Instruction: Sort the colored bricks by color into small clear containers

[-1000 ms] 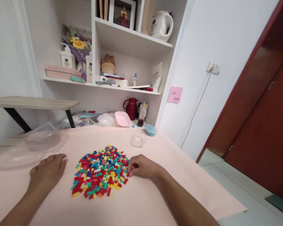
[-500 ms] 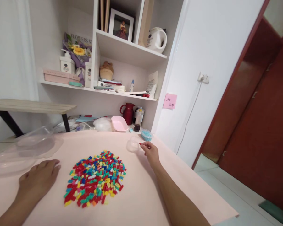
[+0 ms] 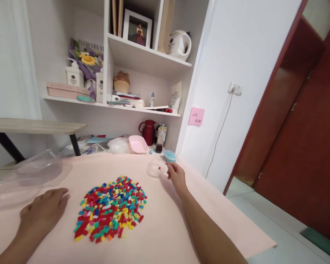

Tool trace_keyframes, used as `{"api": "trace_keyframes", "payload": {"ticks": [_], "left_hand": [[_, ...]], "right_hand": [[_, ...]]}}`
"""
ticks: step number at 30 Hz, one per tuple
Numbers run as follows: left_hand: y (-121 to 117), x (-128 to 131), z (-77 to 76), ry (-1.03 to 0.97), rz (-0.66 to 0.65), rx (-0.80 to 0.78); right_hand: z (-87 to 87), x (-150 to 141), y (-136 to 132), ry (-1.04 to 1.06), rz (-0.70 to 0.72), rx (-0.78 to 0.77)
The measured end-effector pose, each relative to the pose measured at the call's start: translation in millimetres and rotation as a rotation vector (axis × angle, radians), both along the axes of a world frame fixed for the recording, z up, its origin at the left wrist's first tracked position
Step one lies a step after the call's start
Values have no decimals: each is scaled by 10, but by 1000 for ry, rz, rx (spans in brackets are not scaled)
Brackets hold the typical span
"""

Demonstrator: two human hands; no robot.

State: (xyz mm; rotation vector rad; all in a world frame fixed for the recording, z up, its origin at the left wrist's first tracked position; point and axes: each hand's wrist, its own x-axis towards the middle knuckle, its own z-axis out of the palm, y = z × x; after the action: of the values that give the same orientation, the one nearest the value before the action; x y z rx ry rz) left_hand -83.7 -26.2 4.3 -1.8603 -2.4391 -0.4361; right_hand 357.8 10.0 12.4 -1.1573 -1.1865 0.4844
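A wide pile of small toy bricks (image 3: pixel 110 207) in red, yellow, green, blue and white lies on the pink tabletop. Beyond its right side stands a small clear bowl (image 3: pixel 151 169), and one red brick (image 3: pixel 159 168) shows within its outline. Just right of the bowl hovers my right hand (image 3: pixel 177 178), its fingers slightly apart and holding nothing visible. My left hand (image 3: pixel 45 207) rests flat on the table to the left of the pile, fingers stretched out, empty.
Clear plastic containers (image 3: pixel 38 170) lie at the left behind my left hand. A tub of light blue bits (image 3: pixel 170 156) stands at the back right, near a pink tray (image 3: pixel 138 144) and a red jug (image 3: pixel 147 132). A wooden stand (image 3: pixel 35 126) rises at the left.
My right hand has let go of the red brick, which now shows at the clear bowl, and has drawn slightly to the right. The left hand stays in place.
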Motion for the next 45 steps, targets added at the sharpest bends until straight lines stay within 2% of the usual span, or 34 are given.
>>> {"api": "trace_keyframes", "payload": {"ticks": [3,6,11,19,34,41,45], "left_hand": [[-29,29,51,-20,-1,-9],[-50,51,88,-36,-11,1],[-42,45,91,-38,-13,18],[-44,48,94,-15,-9,11],[-38,57,134,-45,-13,4],[-38,73,176,-27,28,-38],[-22,46,156,-29,14,6]], "right_hand": [[-1,-104,-51,-72,108,-46],[-5,-217,-119,-212,292,-133],[-8,-282,-229,-444,527,-235],[-34,-258,-256,-604,692,-258],[-91,-390,-267,-683,621,-168],[-71,-389,-271,-565,590,-215],[-25,-344,-296,-583,596,-228]]}}
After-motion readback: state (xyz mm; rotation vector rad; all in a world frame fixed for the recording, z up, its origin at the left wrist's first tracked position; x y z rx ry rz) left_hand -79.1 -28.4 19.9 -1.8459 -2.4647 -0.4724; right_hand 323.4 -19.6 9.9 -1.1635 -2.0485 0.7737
